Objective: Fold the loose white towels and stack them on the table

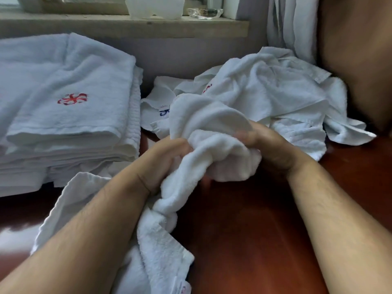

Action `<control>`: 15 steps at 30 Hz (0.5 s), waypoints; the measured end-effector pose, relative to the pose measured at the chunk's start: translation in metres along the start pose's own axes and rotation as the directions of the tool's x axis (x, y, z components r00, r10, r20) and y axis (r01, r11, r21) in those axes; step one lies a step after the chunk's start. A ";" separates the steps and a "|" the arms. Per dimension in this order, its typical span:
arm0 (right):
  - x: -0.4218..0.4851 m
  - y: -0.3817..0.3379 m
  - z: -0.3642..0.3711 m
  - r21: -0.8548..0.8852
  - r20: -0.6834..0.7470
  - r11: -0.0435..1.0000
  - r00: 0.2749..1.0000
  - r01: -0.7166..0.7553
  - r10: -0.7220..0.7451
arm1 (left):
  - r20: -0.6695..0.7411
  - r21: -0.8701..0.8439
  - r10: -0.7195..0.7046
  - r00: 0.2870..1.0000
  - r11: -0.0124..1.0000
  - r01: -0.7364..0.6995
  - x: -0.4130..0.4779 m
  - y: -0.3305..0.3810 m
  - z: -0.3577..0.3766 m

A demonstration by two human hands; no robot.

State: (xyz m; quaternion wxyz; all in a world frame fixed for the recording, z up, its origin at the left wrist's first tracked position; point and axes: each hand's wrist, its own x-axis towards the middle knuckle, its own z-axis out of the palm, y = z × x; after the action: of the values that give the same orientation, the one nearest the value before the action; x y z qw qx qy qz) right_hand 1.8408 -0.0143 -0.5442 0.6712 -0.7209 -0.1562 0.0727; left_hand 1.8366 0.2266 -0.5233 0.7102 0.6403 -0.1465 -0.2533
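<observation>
Red-brown table (244,240): folded towel stack (63,115) far left, loose towel pile (265,92) far right by the wall. Held towel (212,145) at centre, bunched, long axis far-to-near, tail trailing toward the near edge. Left hand (167,158) and right hand (269,145) both curled tight around its upper bunch.

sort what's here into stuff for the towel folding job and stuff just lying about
For the job: bunched towel, gripped by the left hand and right hand; loose pile; folded stack; flat towel under the left forearm; table.

Lying about: glass dish on the sill; curtain.
</observation>
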 end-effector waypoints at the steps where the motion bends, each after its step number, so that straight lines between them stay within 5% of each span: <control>1: -0.004 -0.001 0.000 0.108 0.042 0.993 0.998 -0.053 0.049 | -0.033 0.010 0.009 0.999 1.000 -0.008 0.001 -0.002 -0.002; 3: -0.016 -0.007 -0.001 0.303 0.124 0.928 0.975 -0.216 0.186 | -0.094 -0.014 0.006 0.996 1.000 -0.007 0.003 -0.007 -0.004; 5: -0.030 -0.013 -0.003 0.307 0.195 0.902 0.947 -0.305 0.254 | -0.157 -0.045 0.031 0.987 0.998 -0.039 0.005 -0.008 -0.005; 8: -0.049 -0.029 -0.003 0.092 0.218 0.880 0.872 -0.466 0.439 | 0.015 -0.140 0.059 0.998 0.989 -0.056 0.005 -0.005 -0.002; 10: -0.064 -0.044 -0.002 -0.141 0.107 0.824 0.819 -0.549 0.564 | 0.005 0.070 0.075 0.997 0.995 -0.075 0.002 -0.007 0.002; 12: -0.079 -0.057 -0.008 -0.231 -0.048 0.846 0.875 -0.480 0.482 | -0.019 0.324 0.133 0.991 0.938 -0.120 -0.002 -0.008 0.008; 15: -0.102 -0.075 -0.016 0.099 -0.210 0.978 0.957 -0.183 0.200 | 0.060 0.372 0.177 0.982 0.909 -0.186 -0.011 0.002 0.023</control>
State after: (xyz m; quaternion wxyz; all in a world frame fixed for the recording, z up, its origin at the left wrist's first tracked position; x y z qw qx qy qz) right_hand 1.7400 -0.0590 -0.4793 0.7019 -0.7093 -0.0080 0.0638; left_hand 1.8155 0.2140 -0.5166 0.5929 0.7448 -0.2601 -0.1614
